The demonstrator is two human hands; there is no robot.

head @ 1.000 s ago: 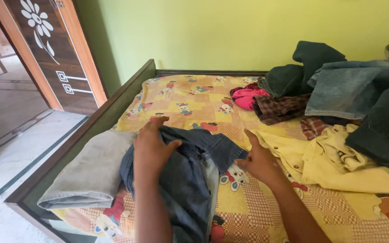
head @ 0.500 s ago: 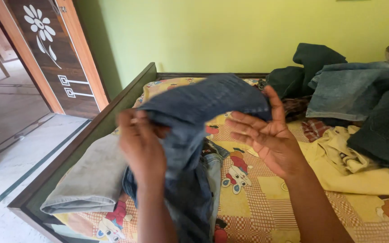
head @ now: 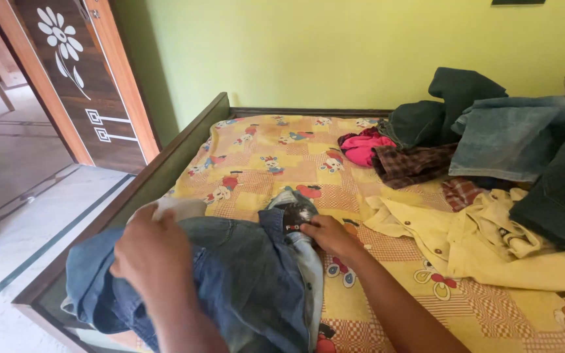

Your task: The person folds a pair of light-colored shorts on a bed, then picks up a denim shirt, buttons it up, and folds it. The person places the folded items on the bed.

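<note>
While the left hand (head: 155,258) grips the folded blue jeans (head: 243,281) and the right hand (head: 331,235) pinches their waistband, the bundle overhangs the wooden bed frame (head: 165,173). A loosened hold could let it slide to the floor.

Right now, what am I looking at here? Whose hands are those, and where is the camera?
There is no machine here. The camera sits on a person's head and looks down, so you see their own two bare hands. The left hand presses down on a pair of blue jeans lying on a bed with a yellow cartoon sheet. The right hand pinches the jeans near their dark patch. Further back lie a cream shirt, a pink cloth, a checked shirt and a heap of darker clothes. A wooden door stands open on the left.
</note>
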